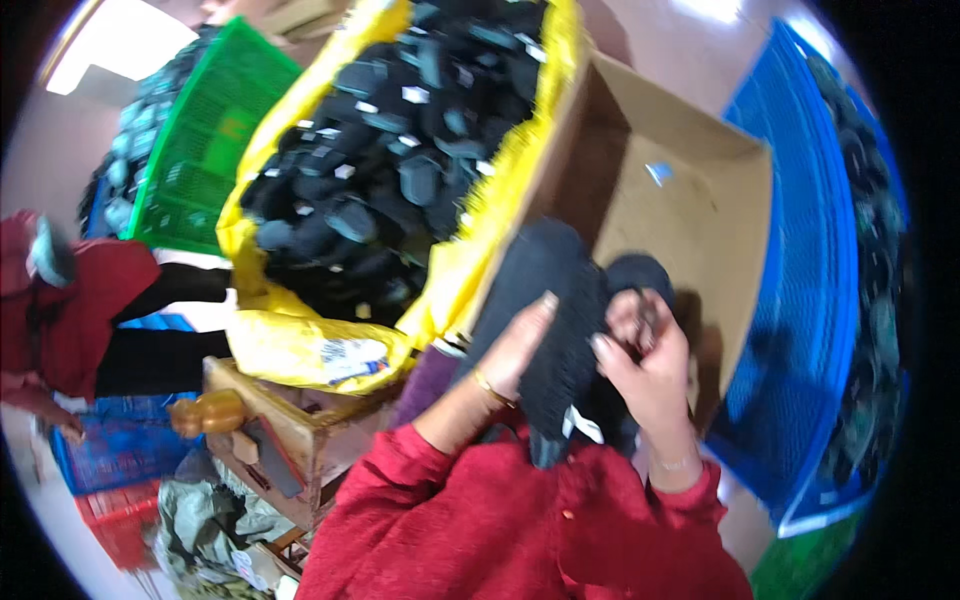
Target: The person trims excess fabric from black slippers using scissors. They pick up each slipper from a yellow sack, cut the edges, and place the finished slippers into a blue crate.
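My left hand (515,350), with a bracelet at its wrist, is closed on a black fabric slipper (560,310) held up in front of my chest. A white tag (582,425) hangs near its lower end. My right hand (650,360) is closed beside it, fingers curled round a small dark tool (645,325) too blurred to name. Behind the right hand shows the rounded end of a second dark slipper (640,272). Just beyond the hands stands an open cardboard box (700,150).
A yellow sack (245,215) full of dark slippers (400,150) stands ahead. A blue crate (800,230) of slippers is at the right, a green crate (205,140) at the far left. A wooden stool (310,430) and another person in red (80,300) are at the left.
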`<state>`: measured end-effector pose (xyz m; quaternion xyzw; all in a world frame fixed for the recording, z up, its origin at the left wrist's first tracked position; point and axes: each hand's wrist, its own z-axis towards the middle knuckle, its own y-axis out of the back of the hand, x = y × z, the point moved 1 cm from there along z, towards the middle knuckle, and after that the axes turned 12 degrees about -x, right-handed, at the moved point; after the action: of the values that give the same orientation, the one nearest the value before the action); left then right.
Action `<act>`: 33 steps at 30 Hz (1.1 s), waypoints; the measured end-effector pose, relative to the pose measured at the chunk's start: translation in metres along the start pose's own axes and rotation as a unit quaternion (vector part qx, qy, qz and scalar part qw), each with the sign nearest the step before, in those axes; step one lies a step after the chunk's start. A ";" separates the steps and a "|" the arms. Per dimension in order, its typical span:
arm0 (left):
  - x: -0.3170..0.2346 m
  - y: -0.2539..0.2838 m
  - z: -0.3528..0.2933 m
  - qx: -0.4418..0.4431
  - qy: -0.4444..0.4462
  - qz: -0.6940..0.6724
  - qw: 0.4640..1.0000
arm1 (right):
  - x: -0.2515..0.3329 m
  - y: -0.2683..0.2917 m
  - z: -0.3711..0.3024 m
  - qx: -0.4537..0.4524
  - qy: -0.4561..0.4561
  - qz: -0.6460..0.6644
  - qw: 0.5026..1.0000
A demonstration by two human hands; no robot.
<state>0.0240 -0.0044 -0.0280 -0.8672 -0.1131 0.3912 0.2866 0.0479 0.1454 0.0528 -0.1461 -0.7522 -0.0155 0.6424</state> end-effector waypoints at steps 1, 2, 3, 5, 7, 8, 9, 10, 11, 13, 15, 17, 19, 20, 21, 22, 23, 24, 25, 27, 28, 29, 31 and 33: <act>-0.003 -0.002 -0.002 0.014 -0.073 0.035 0.997 | 0.000 0.000 0.000 -0.015 -0.024 -0.015 0.999; -0.005 -0.002 -0.001 0.003 -0.088 0.048 0.995 | -0.003 0.003 0.003 -0.029 -0.045 -0.029 0.998; -0.004 0.000 0.005 0.000 -0.158 0.107 0.982 | -0.009 0.012 0.007 -0.035 -0.036 -0.026 0.998; 0.005 0.018 0.022 -0.013 -0.189 0.176 0.966 | -0.016 0.015 0.013 -0.045 -0.047 -0.024 0.998; 0.009 0.033 0.032 0.028 -0.226 0.191 0.955 | -0.011 0.019 0.015 -0.012 -0.097 -0.056 0.994; -0.001 0.027 0.028 0.047 -0.225 0.208 0.951 | -0.013 0.026 0.018 0.020 -0.124 -0.089 0.988; -0.006 0.023 0.024 0.051 -0.241 0.212 0.946 | -0.020 0.030 0.019 0.015 -0.120 -0.073 0.990; -0.009 0.022 0.020 0.054 -0.255 0.216 0.941 | -0.028 0.031 0.019 0.011 -0.120 -0.056 0.991; -0.011 0.025 0.017 0.050 -0.275 0.269 0.922 | -0.030 0.030 0.015 0.009 -0.122 -0.060 0.991; -0.011 0.020 0.021 0.054 -0.282 0.336 0.897 | -0.041 0.043 0.014 0.004 -0.120 -0.060 0.991; -0.002 0.014 0.028 0.039 -0.299 0.355 0.885 | -0.056 0.059 0.015 -0.008 -0.130 -0.046 0.990; 0.000 0.009 0.024 0.025 -0.291 0.399 0.869 | -0.065 0.064 0.008 -0.034 -0.134 -0.039 0.990; 0.001 0.010 0.023 0.013 -0.292 0.439 0.850 | -0.066 0.069 0.003 -0.020 -0.132 -0.087 0.987; 0.001 0.006 0.020 0.012 -0.289 0.456 0.841 | -0.064 0.071 -0.001 -0.019 -0.132 -0.113 0.985; 0.001 0.002 0.019 0.012 -0.287 0.474 0.832 | -0.065 0.072 -0.005 -0.036 -0.115 -0.120 0.985; 0.001 -0.001 0.017 0.009 -0.307 0.507 0.806 | -0.068 0.072 -0.008 -0.052 -0.098 -0.127 0.986; 0.004 -0.003 0.016 0.006 -0.327 0.534 0.780 | -0.069 0.073 -0.012 -0.069 -0.082 -0.138 0.985; 0.006 -0.005 0.015 0.003 -0.345 0.561 0.752 | -0.067 0.076 -0.015 -0.054 -0.108 -0.119 0.985; 0.008 -0.007 0.012 -0.007 -0.383 0.575 0.723 | -0.064 0.079 -0.019 -0.038 -0.135 -0.100 0.985; 0.012 -0.011 0.008 -0.023 -0.458 0.594 0.661 | -0.076 0.100 -0.016 -0.022 -0.208 -0.043 0.977; 0.013 -0.011 0.005 -0.023 -0.465 0.589 0.661 | -0.095 0.112 -0.007 -0.065 -0.183 -0.032 0.980; 0.013 -0.011 0.001 -0.024 -0.470 0.584 0.661 | -0.102 0.114 -0.003 -0.108 -0.157 -0.022 0.981; 0.010 -0.009 -0.009 -0.023 -0.450 0.588 0.672 | -0.106 0.111 0.003 -0.171 -0.073 -0.062 0.981; 0.011 -0.005 -0.021 -0.032 -0.449 0.574 0.684 | -0.114 0.114 0.023 -0.190 0.028 -0.103 0.976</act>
<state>0.0469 -0.0045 -0.0206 -0.4917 0.2795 0.8177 -0.1073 0.0682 0.2364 -0.0811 -0.1865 -0.7285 -0.2281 0.6185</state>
